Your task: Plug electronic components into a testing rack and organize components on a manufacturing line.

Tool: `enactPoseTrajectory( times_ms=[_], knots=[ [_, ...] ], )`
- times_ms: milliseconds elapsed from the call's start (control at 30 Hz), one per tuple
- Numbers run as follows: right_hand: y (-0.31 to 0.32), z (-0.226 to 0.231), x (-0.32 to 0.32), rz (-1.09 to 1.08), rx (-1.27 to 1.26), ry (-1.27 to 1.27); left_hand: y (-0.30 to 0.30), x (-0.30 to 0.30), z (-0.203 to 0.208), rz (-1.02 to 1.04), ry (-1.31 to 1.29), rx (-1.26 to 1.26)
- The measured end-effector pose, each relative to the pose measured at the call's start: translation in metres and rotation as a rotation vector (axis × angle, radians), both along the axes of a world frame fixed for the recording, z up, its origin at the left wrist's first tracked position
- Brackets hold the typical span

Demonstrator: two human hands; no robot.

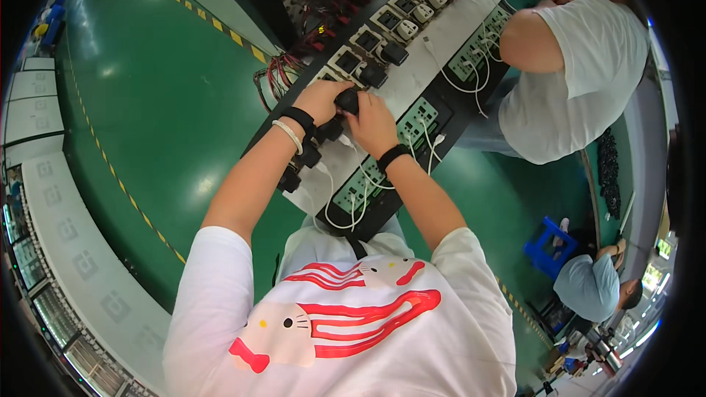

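A person's left hand [323,101] and right hand [375,126] meet over a black adapter [348,101] at the left edge of a long bench [413,79], beside a row of sockets [387,19]. The work looks partway along: other black adapters [309,154] sit in line on the near side, 2 more black blocks [371,75] stand just beyond the hands, and white plugs [423,13] fill places farther up. Whether the held adapter is fully seated or still loose cannot be told, since the hands cover its base; settling that seems to be the step left here. The fingers of both hands are drawn in with little gap, the left set against its left and far side, the right set against its right. White cables [471,91] trail on the right, near a co-worker [581,95].
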State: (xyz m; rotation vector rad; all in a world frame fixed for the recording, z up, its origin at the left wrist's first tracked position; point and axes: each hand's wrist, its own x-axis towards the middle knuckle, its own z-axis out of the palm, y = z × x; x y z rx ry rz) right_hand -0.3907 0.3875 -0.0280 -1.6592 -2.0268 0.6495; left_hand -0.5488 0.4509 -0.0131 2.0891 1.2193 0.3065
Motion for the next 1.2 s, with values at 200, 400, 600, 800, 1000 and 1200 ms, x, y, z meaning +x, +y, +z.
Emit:
enactPoseTrajectory(
  times_ms=[200, 400, 600, 800, 1000, 1200],
  knots=[
    [0.004, 0.013, -0.010, 0.004, 0.135, -0.048, 0.000, 0.001, 0.009, -0.027, -0.010, -0.021],
    [0.003, 0.007, -0.007, -0.035, 0.140, 0.100, 0.003, -0.006, 0.005, -0.083, -0.019, -0.001],
    [0.004, 0.012, -0.004, -0.019, 0.108, 0.105, 0.009, -0.012, 0.003, -0.194, -0.061, -0.010],
    [-0.005, 0.028, -0.007, 0.014, 0.287, 0.124, 0.014, -0.012, -0.012, -0.200, 0.036, 0.096],
    [-0.030, 0.115, 0.033, -0.309, -0.353, 0.804, -0.002, -0.029, 0.057, -0.146, -0.267, -0.045],
    [-0.107, 0.167, 0.022, 0.337, -0.275, 0.409, -0.117, -0.017, 0.160, -0.336, -0.257, -0.189]
  ],
)
